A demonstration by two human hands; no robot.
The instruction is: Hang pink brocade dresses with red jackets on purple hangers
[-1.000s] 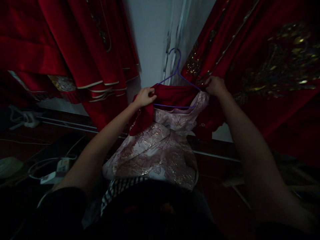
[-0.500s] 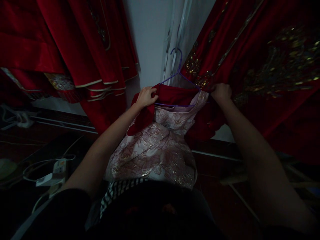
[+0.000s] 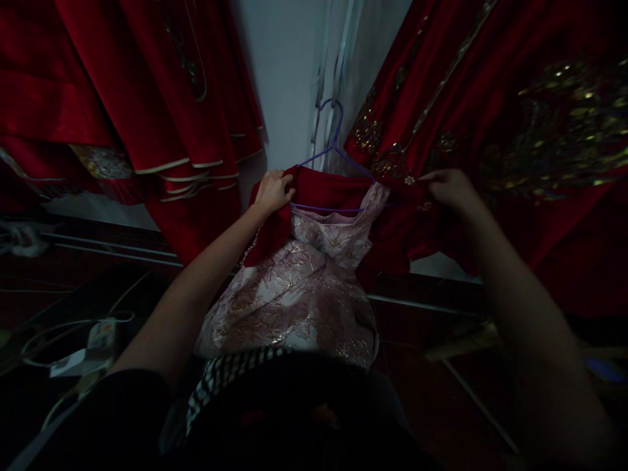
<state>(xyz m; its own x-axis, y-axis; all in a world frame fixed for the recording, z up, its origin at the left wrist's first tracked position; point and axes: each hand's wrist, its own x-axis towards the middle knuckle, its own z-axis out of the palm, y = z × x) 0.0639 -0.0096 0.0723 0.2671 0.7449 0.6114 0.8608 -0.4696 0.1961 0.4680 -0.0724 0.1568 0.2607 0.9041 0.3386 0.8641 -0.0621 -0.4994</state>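
A pale pink brocade dress [image 3: 314, 281] with a metallic floral pattern hangs on a purple hanger [image 3: 335, 140] in front of me. Red cloth of a garment [image 3: 326, 190] lies around the dress's shoulders. My left hand [image 3: 275, 193] is closed on this red garment at the left shoulder, its fingers curled over the cloth. To the right of the dress strap, my right hand [image 3: 452, 188] has finger and thumb pinched at red cloth beside small flower-shaped ornaments [image 3: 410, 180]. Dim light hides where that cloth ends against the red behind it.
Red garments with pale trim [image 3: 191, 131] hang at the left, and a red gown with gold sequins [image 3: 564, 131] hangs at the right. A white power strip [image 3: 101, 333] with cables lies at lower left. A pale rail [image 3: 422, 304] runs low behind the dress.
My right hand has moved away from the dress's right shoulder, drawing red cloth outward and uncovering flower-shaped ornaments. My left hand keeps its hold. The view has shifted slightly.
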